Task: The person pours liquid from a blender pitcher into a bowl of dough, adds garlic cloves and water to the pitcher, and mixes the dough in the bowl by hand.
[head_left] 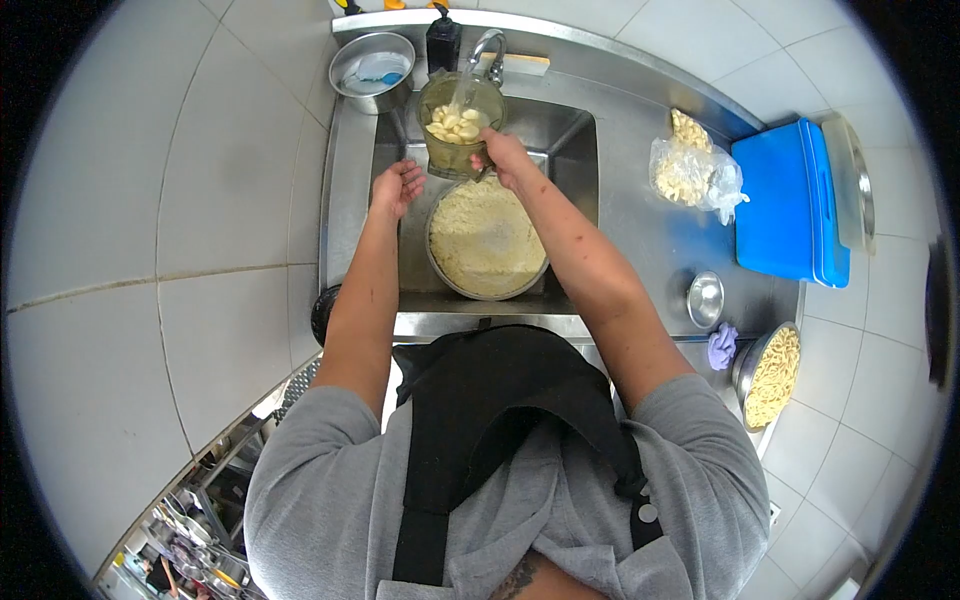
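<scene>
Under the running tap (490, 50), my right hand (500, 158) grips the handle of a clear pitcher (447, 160). Pale peeled pieces (455, 125) lie inside it, and water falls onto them. My left hand (399, 186) is beside the pitcher on its left, fingers slightly curled and apart, palm up, with nothing in it. Below both hands, a large round container (487, 240) filled with pale, grainy food stands in the steel sink (572, 130).
A metal pot (372, 72) and a dark bottle (443, 42) stand behind the sink at left. On the right counter are a plastic bag of pale pieces (690, 175), a blue container (785, 205), a small metal bowl (705, 300), a purple cloth (722, 347) and a full bowl (773, 378).
</scene>
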A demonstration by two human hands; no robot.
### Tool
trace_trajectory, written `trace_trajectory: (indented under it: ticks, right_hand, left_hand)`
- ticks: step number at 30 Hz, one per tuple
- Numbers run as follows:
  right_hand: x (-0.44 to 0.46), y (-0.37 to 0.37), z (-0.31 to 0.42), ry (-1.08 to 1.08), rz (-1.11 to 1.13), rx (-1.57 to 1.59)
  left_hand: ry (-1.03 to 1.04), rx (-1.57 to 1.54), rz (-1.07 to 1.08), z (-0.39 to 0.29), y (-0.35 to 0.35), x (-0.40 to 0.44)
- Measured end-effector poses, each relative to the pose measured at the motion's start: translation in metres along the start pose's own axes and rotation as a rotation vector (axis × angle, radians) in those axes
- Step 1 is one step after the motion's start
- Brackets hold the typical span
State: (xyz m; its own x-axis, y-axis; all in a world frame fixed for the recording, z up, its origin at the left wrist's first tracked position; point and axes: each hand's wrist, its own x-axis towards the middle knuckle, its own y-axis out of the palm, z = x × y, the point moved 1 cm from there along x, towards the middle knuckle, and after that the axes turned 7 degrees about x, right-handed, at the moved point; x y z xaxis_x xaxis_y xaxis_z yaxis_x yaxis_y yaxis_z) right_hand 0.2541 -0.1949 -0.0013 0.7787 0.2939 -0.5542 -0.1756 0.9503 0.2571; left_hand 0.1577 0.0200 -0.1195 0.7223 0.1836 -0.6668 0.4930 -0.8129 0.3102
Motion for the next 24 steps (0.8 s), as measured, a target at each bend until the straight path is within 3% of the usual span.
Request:
trace_trajectory:
  ticks: [24]
  right_hand:
    - [0.007,-0.005,-0.008,-0.009,-0.03,0.001]
  left_hand:
    - [0.06,0.042,-0.02,-0.036,0.02,0.005]
